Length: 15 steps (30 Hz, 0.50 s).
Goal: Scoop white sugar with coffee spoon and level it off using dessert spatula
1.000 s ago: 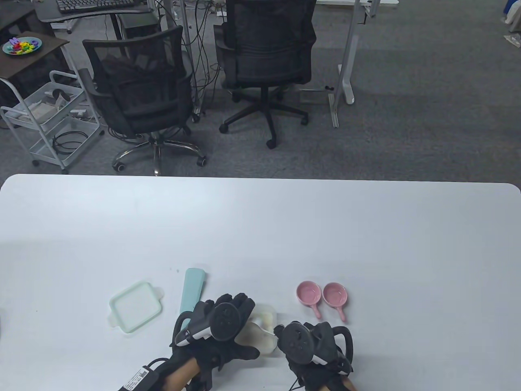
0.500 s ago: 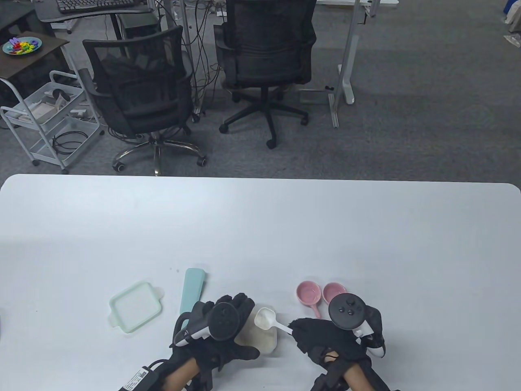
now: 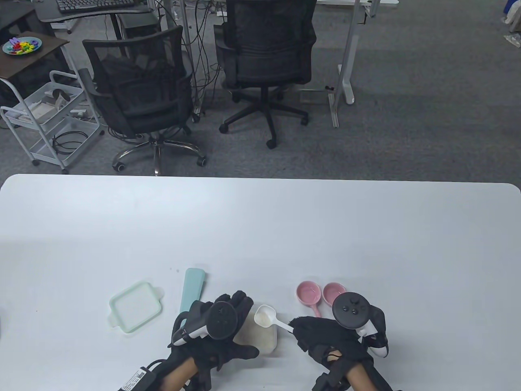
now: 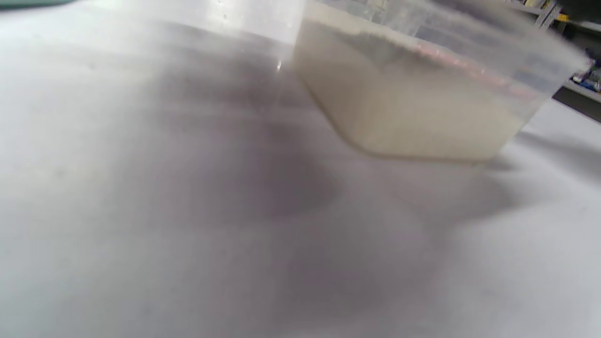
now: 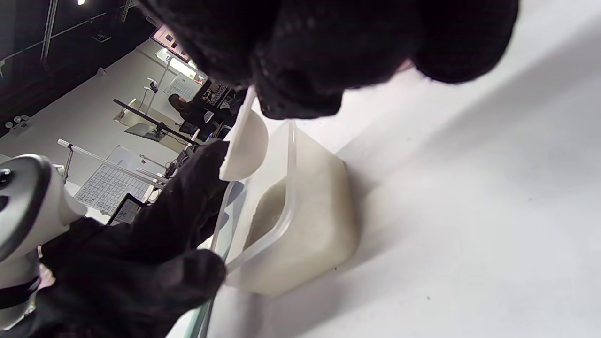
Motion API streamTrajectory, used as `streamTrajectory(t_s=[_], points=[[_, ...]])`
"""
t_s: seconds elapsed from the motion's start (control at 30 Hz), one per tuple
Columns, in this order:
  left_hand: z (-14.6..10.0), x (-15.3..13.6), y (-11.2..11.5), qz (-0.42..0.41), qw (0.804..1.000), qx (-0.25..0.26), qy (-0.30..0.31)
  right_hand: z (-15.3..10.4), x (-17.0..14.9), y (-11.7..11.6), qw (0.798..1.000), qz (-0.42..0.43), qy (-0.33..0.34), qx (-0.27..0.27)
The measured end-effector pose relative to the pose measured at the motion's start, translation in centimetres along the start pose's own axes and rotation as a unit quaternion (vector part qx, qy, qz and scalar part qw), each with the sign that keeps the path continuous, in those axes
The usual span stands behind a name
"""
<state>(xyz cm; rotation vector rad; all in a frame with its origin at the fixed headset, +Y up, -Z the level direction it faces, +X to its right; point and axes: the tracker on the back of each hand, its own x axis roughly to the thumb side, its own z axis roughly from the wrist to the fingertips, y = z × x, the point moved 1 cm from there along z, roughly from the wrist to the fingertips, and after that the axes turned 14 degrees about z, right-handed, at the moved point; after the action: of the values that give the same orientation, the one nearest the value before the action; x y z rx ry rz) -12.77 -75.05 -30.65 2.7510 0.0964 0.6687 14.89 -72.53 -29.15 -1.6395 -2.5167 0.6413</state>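
A clear plastic container of white sugar [image 3: 260, 338] stands near the table's front edge; it also shows in the left wrist view [image 4: 413, 103] and the right wrist view [image 5: 300, 220]. My left hand [image 3: 228, 326] grips the container's left side. My right hand [image 3: 321, 334] holds the handle of a white coffee spoon [image 3: 266, 317], its bowl filled with sugar and raised over the container's far right corner. The spoon's bowl shows from below in the right wrist view [image 5: 244, 150]. A mint-green dessert spatula [image 3: 192, 287] lies flat on the table, left of the container, partly under my left hand.
A pale green square lid [image 3: 135, 306] lies to the left of the spatula. Two small pink handled dishes [image 3: 321, 294] sit to the right of the container, close behind my right hand. Office chairs stand beyond the table's far edge.
My right hand turned over and lifted the spoon out of the sugar, bowl now full and held above the container. My left hand stayed on the container.
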Motion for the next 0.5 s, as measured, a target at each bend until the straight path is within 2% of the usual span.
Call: streamTrajectory(t_s=[0.1, 0.17, 0.27, 0.3, 0.37, 0.5], points=[[-1.6, -1.1, -2.1, -0.054, 0.997, 0.042, -0.017, -0.1, 0.1, 0.1, 1.000, 0.005, 0.003, -0.002], [-2.7, -2.0, -3.4, -0.066, 0.994, 0.066, -0.056, -0.1, 0.1, 0.2, 1.000, 0.006, 0.005, -0.003], [-4.5, -4.2, -4.8, -0.037, 0.979, 0.062, -0.192, -0.1, 0.1, 0.2, 1.000, 0.009, 0.008, -0.004], [-5.1, -5.2, -4.9, -0.023, 0.967, 0.044, -0.252, -0.1, 0.1, 0.2, 1.000, 0.007, 0.009, -0.005], [-5.6, -6.5, -4.5, -0.008, 0.947, -0.014, -0.321, -0.1, 0.1, 0.2, 1.000, 0.008, 0.009, -0.005], [-5.0, -7.8, -2.7, 0.063, 0.918, -0.113, -0.375, -0.1, 0.1, 0.2, 1.000, 0.005, 0.006, -0.006]])
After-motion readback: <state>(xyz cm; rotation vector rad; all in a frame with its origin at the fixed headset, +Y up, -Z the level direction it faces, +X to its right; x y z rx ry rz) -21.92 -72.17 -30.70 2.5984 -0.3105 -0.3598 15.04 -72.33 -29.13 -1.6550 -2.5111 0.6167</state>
